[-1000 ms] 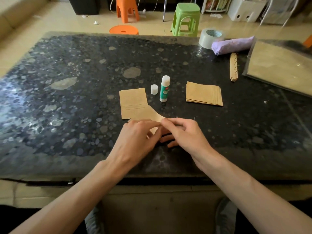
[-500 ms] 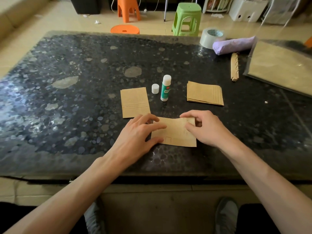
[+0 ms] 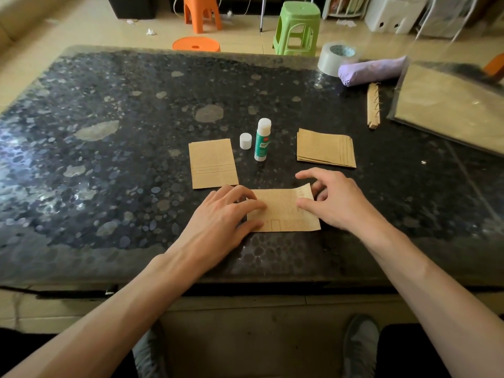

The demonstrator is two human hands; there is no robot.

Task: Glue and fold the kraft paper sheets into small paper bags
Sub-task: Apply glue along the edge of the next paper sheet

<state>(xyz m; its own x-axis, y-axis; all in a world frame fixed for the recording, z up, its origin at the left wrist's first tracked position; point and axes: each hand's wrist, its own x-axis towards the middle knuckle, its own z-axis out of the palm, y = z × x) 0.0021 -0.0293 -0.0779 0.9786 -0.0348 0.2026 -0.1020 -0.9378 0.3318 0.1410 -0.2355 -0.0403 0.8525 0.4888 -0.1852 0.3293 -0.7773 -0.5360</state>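
Observation:
A kraft paper sheet [image 3: 281, 214] lies flat near the front edge of the dark stone table [image 3: 109, 137]. My left hand [image 3: 218, 216] presses its left end with straight fingers. At the right end, my right hand [image 3: 338, 203] pinches the edge, thumb on top and fingers tucked behind the slightly raised far corner. A folded kraft bag [image 3: 212, 163] lies just beyond my left hand. An uncapped glue stick [image 3: 262, 140] stands upright behind the sheet, with its white cap [image 3: 245, 141] beside it. A stack of kraft sheets [image 3: 324, 147] sits to the right of the glue.
At the back right are a tape roll [image 3: 335, 57], a purple roll [image 3: 371, 70], a torn spiral-bound strip [image 3: 372, 109] and a plastic sleeve of kraft paper [image 3: 452, 107]. Green [image 3: 297, 28] and orange [image 3: 201, 12] stools stand on the floor beyond the table.
The sheet, bunched between both hands a second ago, now lies spread flat. My right hand moved right to its edge and my left hand stayed on the left end.

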